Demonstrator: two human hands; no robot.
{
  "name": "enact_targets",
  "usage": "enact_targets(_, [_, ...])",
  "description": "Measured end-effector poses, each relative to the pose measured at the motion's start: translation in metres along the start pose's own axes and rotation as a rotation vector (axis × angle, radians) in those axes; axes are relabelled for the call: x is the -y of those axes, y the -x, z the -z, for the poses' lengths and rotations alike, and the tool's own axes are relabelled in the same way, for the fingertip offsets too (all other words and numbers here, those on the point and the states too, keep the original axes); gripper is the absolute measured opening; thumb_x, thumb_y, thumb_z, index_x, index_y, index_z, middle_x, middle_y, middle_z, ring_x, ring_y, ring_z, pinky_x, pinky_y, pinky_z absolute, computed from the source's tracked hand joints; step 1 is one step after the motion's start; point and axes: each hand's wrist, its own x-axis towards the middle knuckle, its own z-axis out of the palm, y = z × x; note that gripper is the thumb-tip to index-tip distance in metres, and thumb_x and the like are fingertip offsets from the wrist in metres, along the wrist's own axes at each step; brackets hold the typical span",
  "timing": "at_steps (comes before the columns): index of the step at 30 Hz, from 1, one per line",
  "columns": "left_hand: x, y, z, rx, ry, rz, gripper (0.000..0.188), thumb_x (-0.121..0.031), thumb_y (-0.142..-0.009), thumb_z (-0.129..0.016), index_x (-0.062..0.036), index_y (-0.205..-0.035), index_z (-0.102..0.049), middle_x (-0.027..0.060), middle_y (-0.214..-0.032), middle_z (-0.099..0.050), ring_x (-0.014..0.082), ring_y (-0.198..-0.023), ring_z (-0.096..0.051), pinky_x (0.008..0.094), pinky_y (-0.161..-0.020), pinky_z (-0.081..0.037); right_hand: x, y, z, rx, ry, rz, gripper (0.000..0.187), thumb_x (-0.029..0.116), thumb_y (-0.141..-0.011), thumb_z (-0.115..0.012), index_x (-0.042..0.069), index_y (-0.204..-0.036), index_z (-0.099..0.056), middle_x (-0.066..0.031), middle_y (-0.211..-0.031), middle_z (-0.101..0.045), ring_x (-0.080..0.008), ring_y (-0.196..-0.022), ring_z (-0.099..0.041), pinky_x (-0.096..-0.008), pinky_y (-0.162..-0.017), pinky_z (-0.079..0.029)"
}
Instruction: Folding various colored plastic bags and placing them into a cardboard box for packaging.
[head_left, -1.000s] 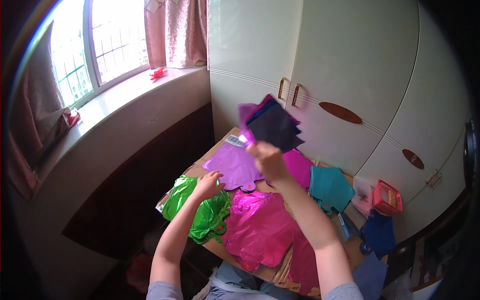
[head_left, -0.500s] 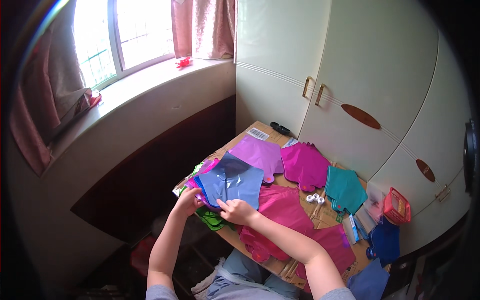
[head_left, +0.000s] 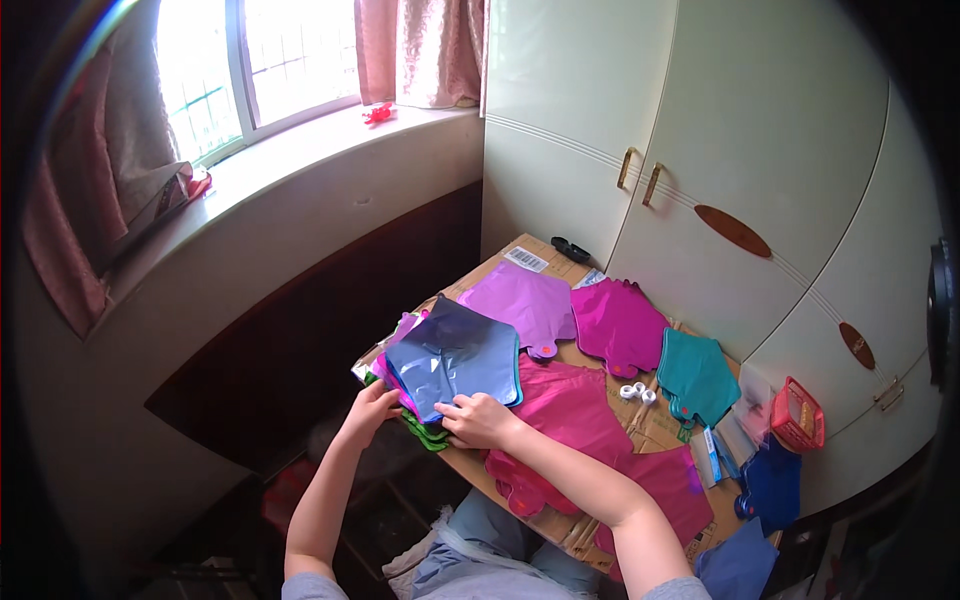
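Observation:
A shiny grey-blue foil sheet (head_left: 465, 345), probably a flat uninflated foil balloon, tops a stack at the cardboard's left end. Magenta, purple and green foil edges (head_left: 428, 434) stick out beneath it. My left hand (head_left: 370, 412) is at the stack's left edge, thumb and fingers closed around the layered edges; its exact grip is partly hidden. On the sheet's near edge, my right hand (head_left: 480, 420) has curled fingers pinching the blue foil. Beside that hand lies a spread pile of crimson foil sheets (head_left: 570, 420).
Lilac (head_left: 520, 305), magenta (head_left: 618, 325) and teal (head_left: 697, 375) foil piles line the cardboard's (head_left: 648, 435) far side. White rings (head_left: 637, 393) lie between piles. A red basket (head_left: 797, 412) and dark-blue foil (head_left: 772, 482) are at right. A cream wardrobe (head_left: 740, 130) stands behind.
The grey-blue sheet has swung toward the left and lies lower over the stack, covering more of the coloured edges. Both hands stay near its close edge. The view has shifted slightly.

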Motion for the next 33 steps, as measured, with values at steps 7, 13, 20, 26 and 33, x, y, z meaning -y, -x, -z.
enact_targets(7, [0.053,0.015,0.004,-0.381,-0.273,-0.487,0.038,-0.006,-0.083,-0.062,0.0019,-0.118,-0.052,0.0097,-0.093,-0.065,0.0153,-0.083,-0.062,0.0298,-0.076,-0.050,0.007,-0.002,-0.012,0.091,-0.124,-0.274,0.006,0.020,-0.073,-0.065,0.016,-0.075,-0.067,0.0028,-0.083,-0.068,-0.0183,-0.079,-0.065,-0.0324,-0.062,-0.054])
enact_targets(13, [0.021,0.068,-0.039,-0.236,-0.775,-0.791,0.020,-0.001,-0.077,-0.064,-0.0035,-0.097,-0.063,0.0118,-0.094,-0.064,0.0292,-0.090,-0.061,0.0370,-0.080,-0.047,-0.002,-0.008,-0.006,0.149,-0.379,-0.692,0.017,0.033,-0.073,-0.069,0.022,-0.086,-0.073,-0.0025,-0.081,-0.069,-0.0233,-0.076,-0.066,-0.0369,-0.065,-0.053])
enact_targets(20, [0.032,0.052,-0.044,-0.256,-0.847,-0.670,0.014,-0.013,-0.088,-0.057,-0.0064,-0.100,-0.061,0.0093,-0.098,-0.063,0.0249,-0.091,-0.061,0.0366,-0.082,-0.040,-0.013,-0.011,-0.006,0.148,-0.604,-0.827,0.021,0.032,-0.072,-0.073,0.016,-0.086,-0.074,-0.0084,-0.076,-0.069,-0.0234,-0.068,-0.066,-0.0345,-0.063,-0.050])
enact_targets(26, [0.029,0.039,-0.039,-0.191,-1.216,-0.715,0.025,-0.020,-0.083,-0.061,-0.0104,-0.106,-0.062,0.0117,-0.113,-0.061,0.0258,-0.100,-0.057,0.0376,-0.083,-0.040,-0.031,-0.001,-0.011,-0.061,-0.939,-0.942,0.023,0.018,-0.074,-0.072,0.005,-0.092,-0.071,-0.0150,-0.083,-0.069,-0.0206,-0.075,-0.069,-0.0313,-0.068,-0.051])
enact_targets(33, [0.024,0.024,-0.037,-0.121,-1.398,-0.572,0.045,-0.032,-0.077,-0.067,-0.0151,-0.117,-0.058,0.0214,-0.131,-0.049,0.0349,-0.107,-0.051,0.0445,-0.086,-0.042,-0.089,0.025,0.066,-0.931,-0.836,-1.009,0.010,0.008,-0.082,-0.068,-0.001,-0.077,-0.067,0.0007,-0.067,-0.063,-0.0052,-0.062,-0.048,-0.0272,-0.056,-0.042])
